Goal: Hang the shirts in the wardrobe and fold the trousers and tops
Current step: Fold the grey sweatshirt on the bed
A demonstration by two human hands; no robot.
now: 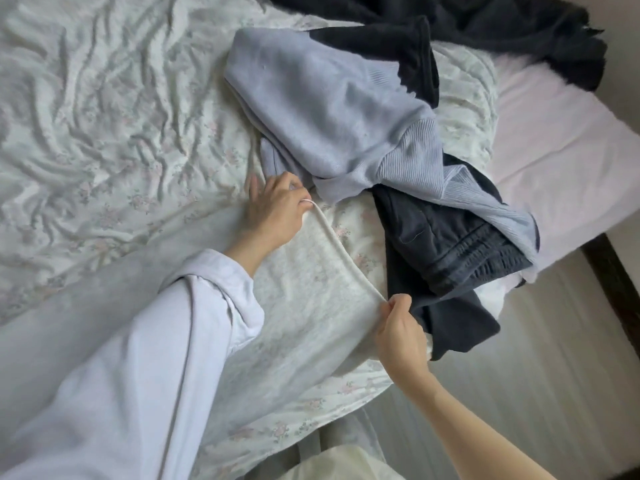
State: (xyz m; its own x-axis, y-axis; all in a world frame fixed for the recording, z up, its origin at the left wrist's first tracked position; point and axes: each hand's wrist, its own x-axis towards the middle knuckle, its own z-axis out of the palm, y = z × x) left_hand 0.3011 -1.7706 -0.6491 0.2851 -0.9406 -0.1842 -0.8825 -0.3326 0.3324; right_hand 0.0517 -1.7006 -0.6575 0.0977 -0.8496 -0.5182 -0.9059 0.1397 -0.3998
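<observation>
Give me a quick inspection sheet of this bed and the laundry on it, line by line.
Surface: bed with a wrinkled floral cover; pink sheet exposed at the far right.
Job's things: white garment spread flat; light blue sweatshirt on the pile; dark trousers with elastic waistband beside it; black garment at the top.
Clutter: nothing seen.
Grippers: left hand and right hand each pinch the white garment's edge.
Cables: nothing seen.
Surroundings: dark bed frame at right.

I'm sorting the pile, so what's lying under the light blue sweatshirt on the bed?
Under the light blue sweatshirt dark trousers stick out, elastic waistband showing. A black garment lies at its far edge. Anything else beneath is covered.
</observation>
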